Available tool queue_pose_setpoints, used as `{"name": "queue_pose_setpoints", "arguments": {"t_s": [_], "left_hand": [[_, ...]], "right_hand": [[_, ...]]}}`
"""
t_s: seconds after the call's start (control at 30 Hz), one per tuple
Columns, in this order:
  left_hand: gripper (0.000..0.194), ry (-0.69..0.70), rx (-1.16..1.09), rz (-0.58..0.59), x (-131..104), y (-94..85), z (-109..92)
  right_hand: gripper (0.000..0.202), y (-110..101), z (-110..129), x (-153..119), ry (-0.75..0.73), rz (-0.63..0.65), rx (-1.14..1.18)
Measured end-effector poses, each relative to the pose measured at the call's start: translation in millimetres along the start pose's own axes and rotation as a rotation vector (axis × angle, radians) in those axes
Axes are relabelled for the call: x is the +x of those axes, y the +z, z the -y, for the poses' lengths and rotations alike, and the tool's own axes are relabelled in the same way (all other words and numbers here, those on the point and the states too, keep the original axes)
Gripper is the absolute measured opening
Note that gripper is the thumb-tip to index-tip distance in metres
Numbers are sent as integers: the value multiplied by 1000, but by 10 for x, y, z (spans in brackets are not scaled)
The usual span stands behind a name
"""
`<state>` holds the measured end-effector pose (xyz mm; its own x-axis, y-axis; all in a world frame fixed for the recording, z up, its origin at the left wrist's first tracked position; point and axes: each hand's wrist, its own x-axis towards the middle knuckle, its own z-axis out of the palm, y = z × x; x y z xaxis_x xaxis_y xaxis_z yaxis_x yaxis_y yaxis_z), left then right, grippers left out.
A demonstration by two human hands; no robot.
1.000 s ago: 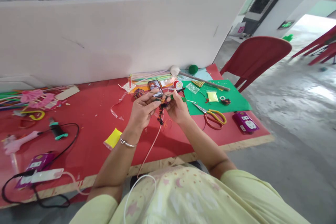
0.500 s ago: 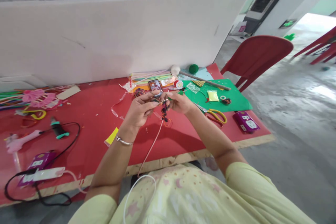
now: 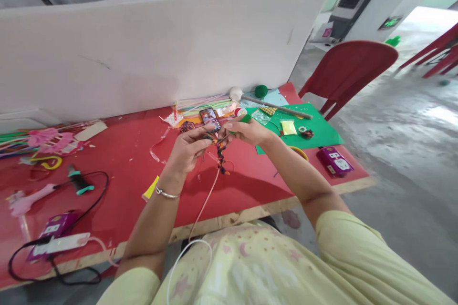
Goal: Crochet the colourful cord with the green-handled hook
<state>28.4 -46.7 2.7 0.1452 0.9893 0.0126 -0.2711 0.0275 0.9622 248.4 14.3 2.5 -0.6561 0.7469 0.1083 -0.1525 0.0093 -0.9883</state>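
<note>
My left hand (image 3: pixel 191 145) is closed, thumb and fingers pinching the upper end of a small crocheted yarn piece (image 3: pixel 220 153) in dark and orange colours. The piece dangles between both hands above the red table. In my right hand (image 3: pixel 246 132), also closed, is a crochet hook with a green handle (image 3: pixel 246 118); its thin shaft points left to the yarn. Fingers partly hide where hook and yarn meet. Just beyond the hands lies a phone (image 3: pixel 210 119) with a lit screen, beside a ball of multicoloured yarn (image 3: pixel 187 126).
Yellow-handled scissors (image 3: pixel 298 153) are mostly behind my right forearm. A purple box (image 3: pixel 335 161) sits near the table's right end. On the left lie a pink glue gun (image 3: pixel 34 199), cables and pipe cleaners. A white board (image 3: pixel 161 52) stands along the back; a red chair (image 3: pixel 352 74) is at right.
My right hand has shifted slightly right, away from the left. More of the hook's green handle shows, and the right forearm now covers most of the scissors. The yarn piece hangs similarly.
</note>
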Motion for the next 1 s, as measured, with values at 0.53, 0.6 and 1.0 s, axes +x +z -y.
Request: {"name": "queue_pose_setpoints", "arguments": {"t_s": [0.53,0.6,1.0], "left_hand": [[36,198,-76,-169,18,252,10],[43,77,-192,-108,-11,275,-22],[51,-62,-47,41,-8,-3,-108]], "right_hand": [[17,417,-355,-311,-1006,-472,-1095],[23,396,-417,-306,-1067,-481,-1130],[23,230,-117,-241,-989,-114,-1041]]}}
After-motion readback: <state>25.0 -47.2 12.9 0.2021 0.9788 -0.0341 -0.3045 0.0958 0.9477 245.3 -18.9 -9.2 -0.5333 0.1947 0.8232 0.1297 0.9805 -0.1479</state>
